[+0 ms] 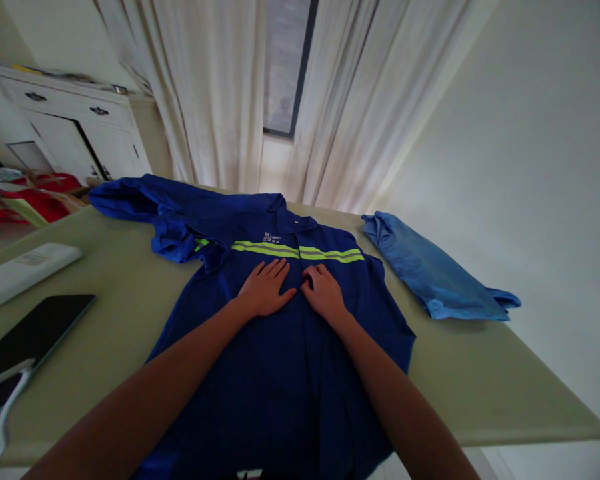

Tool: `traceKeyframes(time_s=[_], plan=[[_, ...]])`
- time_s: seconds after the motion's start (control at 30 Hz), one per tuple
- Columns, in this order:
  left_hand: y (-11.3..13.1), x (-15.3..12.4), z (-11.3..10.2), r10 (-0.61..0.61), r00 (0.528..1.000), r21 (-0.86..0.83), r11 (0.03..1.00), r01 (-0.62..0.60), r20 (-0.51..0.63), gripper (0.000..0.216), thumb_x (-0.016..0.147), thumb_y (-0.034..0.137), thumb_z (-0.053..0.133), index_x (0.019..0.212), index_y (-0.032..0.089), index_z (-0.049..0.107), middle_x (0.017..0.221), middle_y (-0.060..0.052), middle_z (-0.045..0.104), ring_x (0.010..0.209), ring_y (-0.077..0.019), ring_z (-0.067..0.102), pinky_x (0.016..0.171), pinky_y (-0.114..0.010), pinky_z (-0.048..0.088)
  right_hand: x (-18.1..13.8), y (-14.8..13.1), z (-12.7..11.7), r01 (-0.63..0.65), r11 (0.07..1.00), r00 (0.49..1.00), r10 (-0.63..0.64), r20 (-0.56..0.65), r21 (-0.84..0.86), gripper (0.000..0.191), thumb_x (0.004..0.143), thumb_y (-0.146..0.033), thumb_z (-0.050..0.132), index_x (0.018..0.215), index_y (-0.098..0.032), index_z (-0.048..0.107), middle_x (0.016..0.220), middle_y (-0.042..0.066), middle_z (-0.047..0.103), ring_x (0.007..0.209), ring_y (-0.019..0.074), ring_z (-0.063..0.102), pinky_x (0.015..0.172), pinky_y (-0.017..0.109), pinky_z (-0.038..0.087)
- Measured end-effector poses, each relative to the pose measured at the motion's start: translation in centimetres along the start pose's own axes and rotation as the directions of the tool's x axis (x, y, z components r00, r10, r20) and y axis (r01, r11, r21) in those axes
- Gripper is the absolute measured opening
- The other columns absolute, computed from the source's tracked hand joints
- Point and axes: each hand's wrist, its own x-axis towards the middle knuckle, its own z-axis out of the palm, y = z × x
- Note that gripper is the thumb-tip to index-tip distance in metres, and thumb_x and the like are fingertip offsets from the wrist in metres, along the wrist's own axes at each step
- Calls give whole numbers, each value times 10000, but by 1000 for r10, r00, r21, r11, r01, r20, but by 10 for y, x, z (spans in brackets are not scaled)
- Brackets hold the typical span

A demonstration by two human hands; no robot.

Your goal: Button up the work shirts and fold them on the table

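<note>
A dark blue work jacket [280, 360] lies front up, with a yellow-green reflective stripe across the chest and its collar at the far side. My left hand [264, 288] rests flat on the chest just below the stripe, fingers spread. Beside it, my right hand [324, 292] has its fingers curled in at the front placket, closed on the jacket's cloth. One sleeve [125, 197] stretches out to the far left, with a bunched part [173, 237] nearer me. The jacket's lower end reaches over the table's near edge.
The pale green table [480, 387] holds a folded light blue garment [430, 267] at the right. On the left are a black phone [45, 330], a white cable [5, 413] and a white box-like device [35, 267]. Behind stand curtains [220, 87] and a white cabinet [75, 113].
</note>
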Motion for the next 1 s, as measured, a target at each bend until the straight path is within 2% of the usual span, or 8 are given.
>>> traceKeyframes(time_s=[0.1, 0.23, 0.37, 0.57, 0.7, 0.8, 0.87, 1.0], plan=[[-2, 0, 1, 2, 1000, 13, 1000, -2, 1, 762, 1002, 662, 343, 1634, 237, 352, 1709, -80, 293, 1583, -290, 256, 1294, -495, 136, 2, -3, -4, -12, 999, 1000, 12, 17, -32, 183, 901, -140, 569, 961, -239, 711, 1011, 64, 653, 856, 198, 610, 748, 300, 477], [-2, 1, -3, 20, 1000, 28, 999, -20, -4, 736, 1010, 654, 327, 1621, 247, 379, 1706, -71, 303, 1581, -285, 264, 1289, -497, 155, 11, 0, -4, -68, 997, 998, 68, -15, 29, 91, 904, -237, 648, 857, -224, 725, 966, 66, 698, 828, 199, 638, 761, 314, 490], [6, -7, -2, 26, 1000, 30, 999, -26, -2, 710, 1022, 621, 320, 1620, 243, 384, 1700, -77, 315, 1576, -295, 276, 1283, -519, 174, 10, 11, -6, -147, 962, 987, 158, -28, 230, 63, 822, -182, 674, 847, -229, 708, 836, 21, 721, 754, 180, 661, 754, 306, 508], [26, -28, -5, 2, 1000, 52, 999, 0, -26, 659, 1007, 583, 369, 1587, 277, 435, 1661, -99, 400, 1532, -335, 348, 1243, -553, 237, 5, 26, -5, -171, 844, 983, 180, 32, 509, 249, 739, -166, 604, 965, -239, 680, 755, -36, 685, 673, 157, 649, 670, 271, 507], [41, 0, -22, -39, 999, 90, 995, 40, -11, 461, 962, 395, 475, 1340, 206, 658, 1406, -183, 628, 1325, -392, 540, 1075, -552, 416, 9, 28, 2, -221, 806, 974, 217, 73, 550, 253, 721, -168, 577, 937, -232, 692, 719, -34, 658, 645, 159, 621, 623, 264, 479], [45, 38, -25, -193, 980, 4, 981, 193, -42, 369, 970, 275, 439, 1164, 141, 723, 1251, -206, 676, 1195, -350, 619, 984, -471, 477, 9, 26, 2, -192, 838, 981, 186, 63, 511, 285, 727, -163, 573, 973, -217, 707, 732, -25, 658, 647, 161, 606, 641, 271, 481], [45, 57, -21, -272, 961, -108, 958, 267, -40, 350, 989, 296, 441, 1088, 158, 747, 1204, -180, 701, 1139, -310, 649, 941, -418, 494, 7, 26, 1, -137, 875, 990, 135, 37, 464, 321, 743, -153, 558, 1017, -209, 717, 772, -10, 662, 688, 169, 611, 685, 282, 497], [41, 69, -6, -272, 960, -248, 936, 248, -66, 275, 999, 319, 481, 1023, 242, 744, 1118, -78, 757, 1068, -251, 678, 891, -370, 497, 4, 27, 4, -67, 917, 996, 81, -20, 393, 343, 822, -145, 504, 1063, -216, 737, 894, 28, 684, 798, 185, 637, 791, 311, 518]])
